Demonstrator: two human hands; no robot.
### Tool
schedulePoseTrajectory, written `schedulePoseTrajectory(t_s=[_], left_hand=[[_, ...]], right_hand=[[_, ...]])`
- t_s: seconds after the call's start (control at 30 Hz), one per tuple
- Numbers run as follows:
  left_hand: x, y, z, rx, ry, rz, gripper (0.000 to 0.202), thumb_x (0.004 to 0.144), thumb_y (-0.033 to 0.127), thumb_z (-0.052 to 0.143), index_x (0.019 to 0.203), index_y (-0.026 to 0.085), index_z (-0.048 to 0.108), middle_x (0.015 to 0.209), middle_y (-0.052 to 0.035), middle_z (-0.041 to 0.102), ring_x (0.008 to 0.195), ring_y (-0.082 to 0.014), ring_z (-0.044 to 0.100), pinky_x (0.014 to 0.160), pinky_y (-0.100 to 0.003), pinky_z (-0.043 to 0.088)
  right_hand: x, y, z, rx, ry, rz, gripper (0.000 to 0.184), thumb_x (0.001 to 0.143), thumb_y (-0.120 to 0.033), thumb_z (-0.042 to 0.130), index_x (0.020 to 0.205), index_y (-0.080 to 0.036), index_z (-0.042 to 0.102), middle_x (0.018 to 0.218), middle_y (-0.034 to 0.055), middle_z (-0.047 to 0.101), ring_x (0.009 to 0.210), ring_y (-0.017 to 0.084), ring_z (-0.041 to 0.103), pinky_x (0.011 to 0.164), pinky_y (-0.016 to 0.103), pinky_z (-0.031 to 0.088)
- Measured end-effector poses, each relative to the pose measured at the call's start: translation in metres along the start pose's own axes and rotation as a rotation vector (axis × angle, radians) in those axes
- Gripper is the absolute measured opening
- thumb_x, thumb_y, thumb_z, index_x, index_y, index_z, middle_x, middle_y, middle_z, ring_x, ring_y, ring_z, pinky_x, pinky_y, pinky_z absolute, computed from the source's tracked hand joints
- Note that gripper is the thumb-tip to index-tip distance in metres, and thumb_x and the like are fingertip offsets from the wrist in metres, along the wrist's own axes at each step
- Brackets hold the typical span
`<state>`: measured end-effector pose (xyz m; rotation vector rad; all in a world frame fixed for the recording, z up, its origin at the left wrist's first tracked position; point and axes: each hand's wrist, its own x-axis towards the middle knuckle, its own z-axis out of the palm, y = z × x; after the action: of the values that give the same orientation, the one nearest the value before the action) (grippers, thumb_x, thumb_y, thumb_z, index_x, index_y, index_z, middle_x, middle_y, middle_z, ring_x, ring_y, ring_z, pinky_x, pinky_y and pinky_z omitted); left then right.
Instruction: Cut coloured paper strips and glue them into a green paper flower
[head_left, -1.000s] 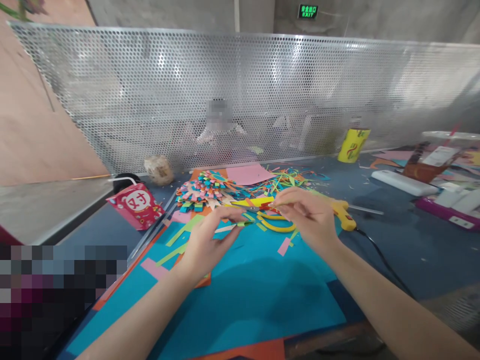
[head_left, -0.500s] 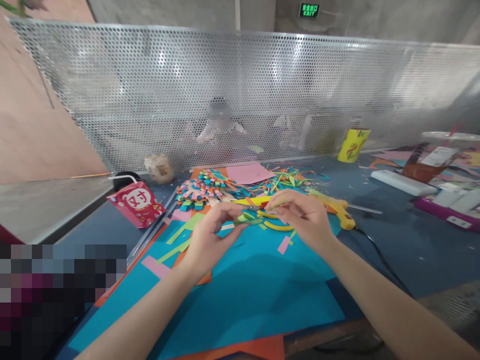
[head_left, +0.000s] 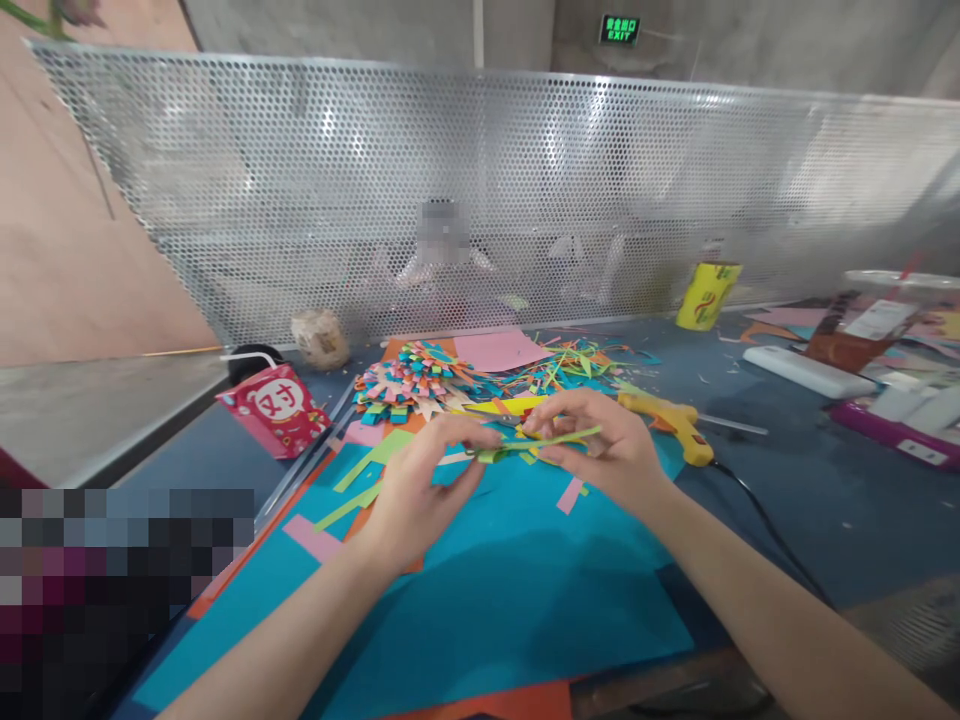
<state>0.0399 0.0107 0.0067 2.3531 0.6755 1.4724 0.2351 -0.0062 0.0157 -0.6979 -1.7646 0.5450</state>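
Observation:
A green paper strip (head_left: 551, 441), curled at its left end, is pinched between the thumb and fingers of my left hand (head_left: 431, 480). Its straight end reaches right, across the gap between the thumb and fingers of my right hand (head_left: 607, 440). Those right fingers are apart and close to the strip; I see no firm grip. Behind the hands lies a pair of scissors (head_left: 491, 415), partly hidden, with yellow handles. Beneath is a large blue paper sheet (head_left: 495, 600) with a pink scrap (head_left: 570, 496) and green strips (head_left: 360, 505) on it.
A fringed multicolour paper bundle (head_left: 409, 380) and shredded strips (head_left: 574, 362) lie behind. To the right are a yellow glue gun (head_left: 675, 425) with a cord, a yellow can (head_left: 707, 296) and a drink cup (head_left: 859, 325). A red drink carton (head_left: 274, 410) stands left. A perforated metal screen (head_left: 480, 150) closes the back.
My right fingers have spread and come off the strip's end, which now stretches straight to the right. The left hand keeps the curled part, slightly lower.

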Motion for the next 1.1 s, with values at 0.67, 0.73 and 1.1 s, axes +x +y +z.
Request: schedulePoseTrajectory(t_s=[0.67, 0.73, 1.1], left_hand=[[0.001, -0.007, -0.007, 0.261, 0.014, 0.42, 0.035, 0.068, -0.002, 0.057, 0.098, 0.016, 0.05, 0.087, -0.0053, 0.062, 0.087, -0.0157, 0.057, 0.074, -0.032, 0.046], [0.001, -0.007, -0.007, 0.282, 0.012, 0.424, 0.035, 0.069, -0.002, 0.057, 0.098, 0.017, 0.05, 0.086, -0.0047, 0.062, 0.086, -0.0158, 0.057, 0.074, -0.032, 0.046], [-0.001, -0.008, -0.007, 0.434, -0.062, 0.38, 0.044, 0.075, 0.003, 0.053, 0.116, 0.017, 0.043, 0.102, -0.0069, 0.062, 0.098, -0.0147, 0.053, 0.084, -0.029, 0.043]], right_hand=[[-0.005, -0.004, 0.004, -0.172, -0.033, -0.161, 0.025, 0.075, -0.008, 0.055, 0.094, -0.024, 0.053, 0.087, -0.0001, 0.062, 0.081, 0.012, 0.061, 0.07, 0.025, 0.053], [-0.005, -0.002, 0.004, -0.193, -0.037, -0.179, 0.025, 0.075, -0.008, 0.056, 0.094, -0.024, 0.053, 0.086, 0.0003, 0.062, 0.08, 0.012, 0.06, 0.07, 0.024, 0.052], [-0.007, 0.004, 0.004, -0.223, -0.069, -0.136, 0.022, 0.076, -0.011, 0.055, 0.096, -0.022, 0.053, 0.089, 0.0017, 0.059, 0.081, 0.013, 0.058, 0.07, 0.026, 0.051]])
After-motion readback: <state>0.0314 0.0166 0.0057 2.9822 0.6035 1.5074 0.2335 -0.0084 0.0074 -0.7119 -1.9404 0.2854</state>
